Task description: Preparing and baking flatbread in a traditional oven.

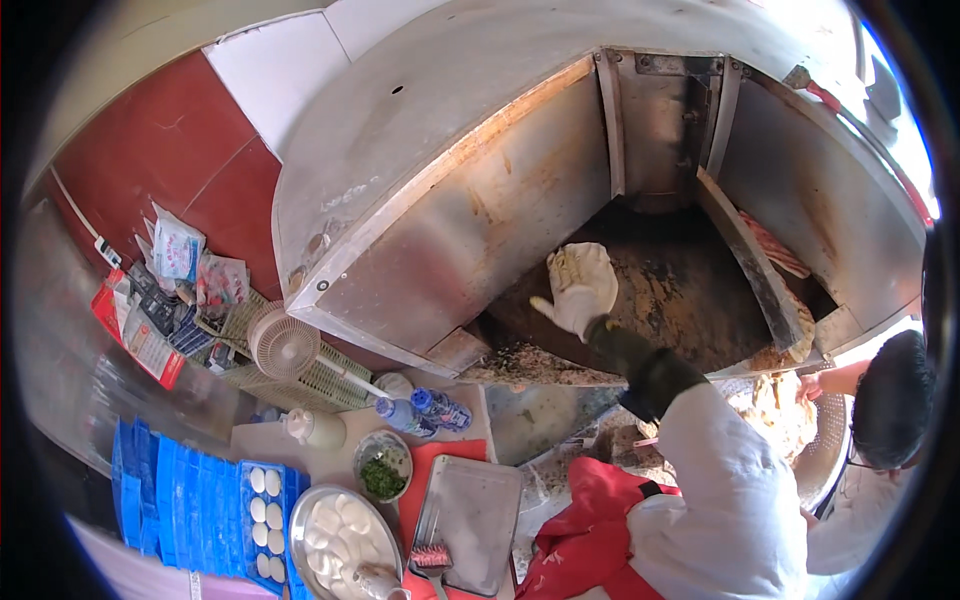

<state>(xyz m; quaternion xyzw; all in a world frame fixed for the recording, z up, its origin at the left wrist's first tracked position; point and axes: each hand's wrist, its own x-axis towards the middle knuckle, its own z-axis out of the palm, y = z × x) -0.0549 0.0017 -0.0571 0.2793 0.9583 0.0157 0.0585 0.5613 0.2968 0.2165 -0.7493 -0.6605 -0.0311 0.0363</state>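
Observation:
My right hand (580, 290), in a stained white work glove, is stretched into the mouth of a large metal oven (470, 220). Its thumb stands apart on the left and the fingers point away from me. Beneath it lies the dark, scorched oven floor (670, 290); I cannot tell whether the glove touches it. Nothing shows in the glove. A dark cuff covers the wrist, and a white sleeve (730, 470) runs down to the lower edge. My left hand is out of view.
At lower left are a metal bowl of white dough pieces (345, 540), blue trays (200, 490), a bowl of chopped greens (382, 475), a flat metal tray (470, 515) and a brush (432, 560). At right, another person's hand (812, 386) is by a perforated basin (832, 430) holding food.

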